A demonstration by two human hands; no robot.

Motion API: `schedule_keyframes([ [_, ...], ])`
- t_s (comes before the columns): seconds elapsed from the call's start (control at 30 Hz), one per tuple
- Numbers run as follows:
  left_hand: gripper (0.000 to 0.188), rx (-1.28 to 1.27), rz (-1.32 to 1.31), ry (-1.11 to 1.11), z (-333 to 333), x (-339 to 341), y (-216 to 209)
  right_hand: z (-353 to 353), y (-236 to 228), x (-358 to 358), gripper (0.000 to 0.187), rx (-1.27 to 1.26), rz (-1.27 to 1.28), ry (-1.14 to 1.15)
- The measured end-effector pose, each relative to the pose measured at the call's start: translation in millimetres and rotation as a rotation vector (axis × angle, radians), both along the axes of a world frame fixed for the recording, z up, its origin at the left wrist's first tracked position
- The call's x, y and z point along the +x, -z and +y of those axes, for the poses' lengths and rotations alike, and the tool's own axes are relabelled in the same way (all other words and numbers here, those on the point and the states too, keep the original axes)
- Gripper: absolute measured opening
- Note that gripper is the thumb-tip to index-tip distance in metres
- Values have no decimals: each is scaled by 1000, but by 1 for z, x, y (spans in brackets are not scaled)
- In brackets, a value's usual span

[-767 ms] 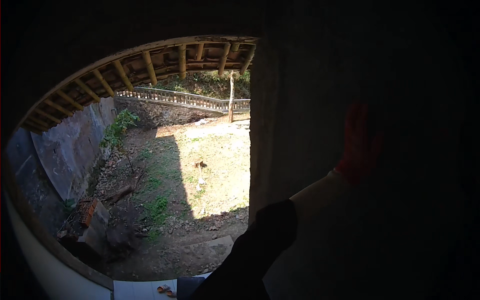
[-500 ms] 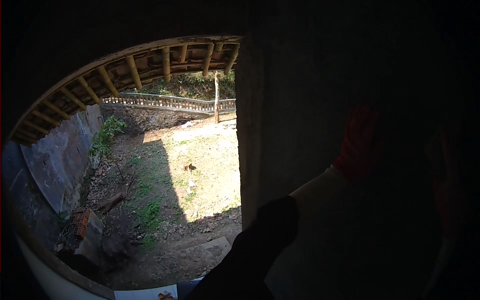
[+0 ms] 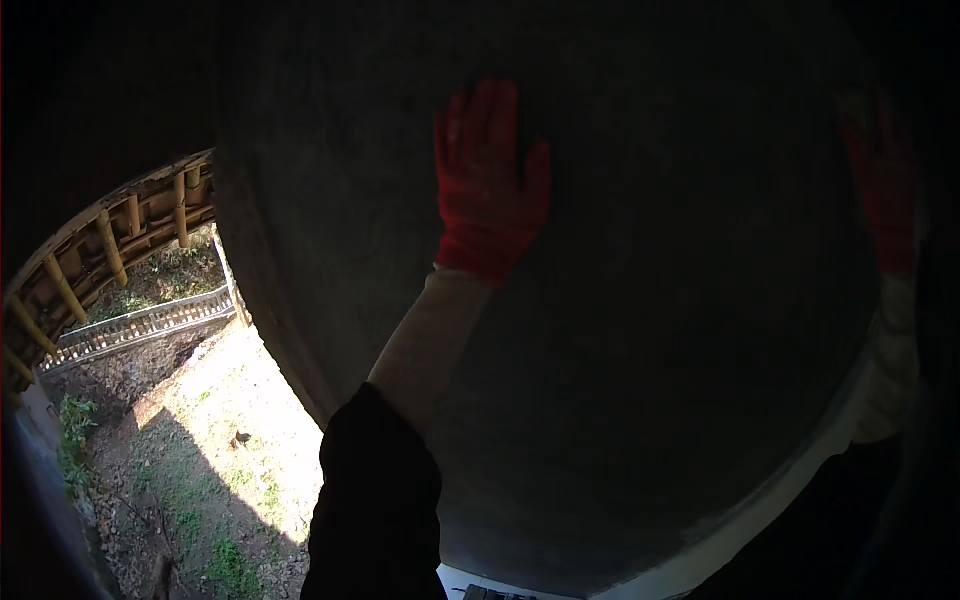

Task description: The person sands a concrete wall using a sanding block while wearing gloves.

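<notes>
A dark grey wall (image 3: 640, 330) fills most of the view. My left hand (image 3: 490, 180), in a red glove, lies flat against it with the fingers pointing up and the thumb out to the side. Nothing shows in that hand. Over at the dim right rim, my right hand (image 3: 885, 195), also red-gloved, is raised at the wall with its fingers upward. A small dull, pale piece (image 3: 853, 106) shows by its thumb; its kind is too dark to make out. Both forearms have pale cuffs and black sleeves.
At the left the wall ends at an edge (image 3: 290, 350) beside an opening. Beyond it lie a sunlit yard (image 3: 235, 400), a low railing (image 3: 150, 325) and a tiled roof edge on bamboo rafters (image 3: 110, 245). A pale surface (image 3: 740, 535) runs along the wall's foot.
My view has swung right, so the opening has slid left and more wall shows. Both hands now appear higher and clearer in the picture, the left one still flat on the wall.
</notes>
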State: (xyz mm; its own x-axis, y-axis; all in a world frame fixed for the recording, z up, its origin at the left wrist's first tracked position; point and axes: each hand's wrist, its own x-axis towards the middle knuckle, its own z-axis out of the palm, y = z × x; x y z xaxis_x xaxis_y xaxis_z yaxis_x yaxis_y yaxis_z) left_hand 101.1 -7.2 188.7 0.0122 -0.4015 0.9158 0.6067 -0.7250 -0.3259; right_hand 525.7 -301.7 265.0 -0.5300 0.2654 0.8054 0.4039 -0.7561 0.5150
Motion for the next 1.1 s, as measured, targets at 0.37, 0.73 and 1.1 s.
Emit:
schedule_keyframes([
  [0.37, 55, -20, 6, -24, 1, -1, -16, 42, 98, -171, 93, -356, 284, -455],
  [0.73, 55, -124, 43, -74, 4, -11, -9, 71, 72, -194, 73, 85, 462, -559],
  [1.1, 59, -129, 57, -38, -3, -8, -11, 40, 41, -157, 85, 6, 394, -577],
])
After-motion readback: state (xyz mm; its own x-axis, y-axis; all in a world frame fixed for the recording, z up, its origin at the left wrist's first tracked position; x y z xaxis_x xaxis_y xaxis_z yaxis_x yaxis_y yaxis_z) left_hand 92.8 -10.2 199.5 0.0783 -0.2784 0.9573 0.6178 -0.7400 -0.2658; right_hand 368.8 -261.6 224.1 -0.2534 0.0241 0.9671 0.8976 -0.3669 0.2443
